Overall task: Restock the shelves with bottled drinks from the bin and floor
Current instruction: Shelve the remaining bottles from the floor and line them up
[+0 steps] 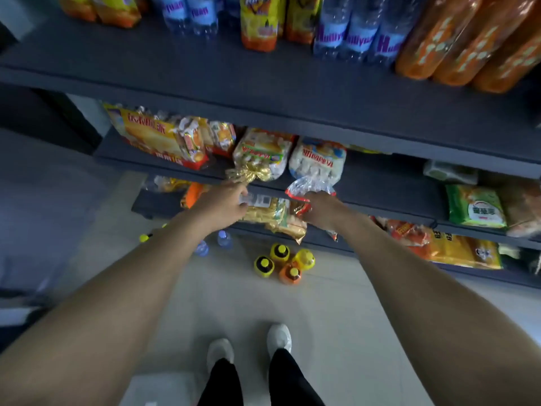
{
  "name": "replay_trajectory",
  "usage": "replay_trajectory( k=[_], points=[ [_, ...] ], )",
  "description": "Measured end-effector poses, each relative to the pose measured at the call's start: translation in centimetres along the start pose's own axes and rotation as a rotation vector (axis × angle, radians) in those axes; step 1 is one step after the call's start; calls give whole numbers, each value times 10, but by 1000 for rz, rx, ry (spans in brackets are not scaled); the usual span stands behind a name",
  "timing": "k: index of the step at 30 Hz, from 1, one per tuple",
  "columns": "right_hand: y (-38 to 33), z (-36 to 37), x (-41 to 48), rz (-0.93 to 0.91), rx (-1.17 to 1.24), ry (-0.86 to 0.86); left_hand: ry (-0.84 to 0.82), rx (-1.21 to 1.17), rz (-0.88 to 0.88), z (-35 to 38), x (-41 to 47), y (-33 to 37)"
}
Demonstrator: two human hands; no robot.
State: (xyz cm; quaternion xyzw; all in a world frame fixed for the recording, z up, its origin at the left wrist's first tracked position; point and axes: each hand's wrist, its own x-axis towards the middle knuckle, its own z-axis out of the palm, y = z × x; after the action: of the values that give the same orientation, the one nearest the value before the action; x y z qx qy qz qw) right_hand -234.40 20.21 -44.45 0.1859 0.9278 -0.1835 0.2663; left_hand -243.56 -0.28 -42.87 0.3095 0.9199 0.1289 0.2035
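Observation:
Both my arms reach toward the snack shelf. My left hand [224, 203] grips the left end of a clear snack bag [273, 213] with yellow contents, held in front of the shelf edge. My right hand [320, 210] holds the bag's right end. On the floor below stand several yellow and orange capped bottles [285, 263] and two clear water bottles [213, 243]. The top shelf [205, 71] carries water bottles [348, 33], orange drink bottles [465, 45] and yellow juice bottles [259, 24].
The middle shelf [380, 183] holds several snack bags, including two white ones [317, 161] just above my hands. More packets [456, 247] lie on the lower shelf at right. My feet [248, 347] stand on pale floor tiles.

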Motion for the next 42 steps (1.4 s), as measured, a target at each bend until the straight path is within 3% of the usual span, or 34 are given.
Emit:
replay_trajectory(
  k=[7, 21, 27, 42],
  points=[
    [31, 74, 48, -28, 2, -74, -103, 6, -87, 88, 18, -21],
    [71, 268, 138, 108, 128, -227, -299, -115, -197, 271, 50, -113],
    [106, 324, 168, 269, 240, -127, -381, -129, -196, 357, 78, -131],
    [175, 448, 252, 284, 274, -62, -550, -95, -102, 514, 140, -142]
  ],
)
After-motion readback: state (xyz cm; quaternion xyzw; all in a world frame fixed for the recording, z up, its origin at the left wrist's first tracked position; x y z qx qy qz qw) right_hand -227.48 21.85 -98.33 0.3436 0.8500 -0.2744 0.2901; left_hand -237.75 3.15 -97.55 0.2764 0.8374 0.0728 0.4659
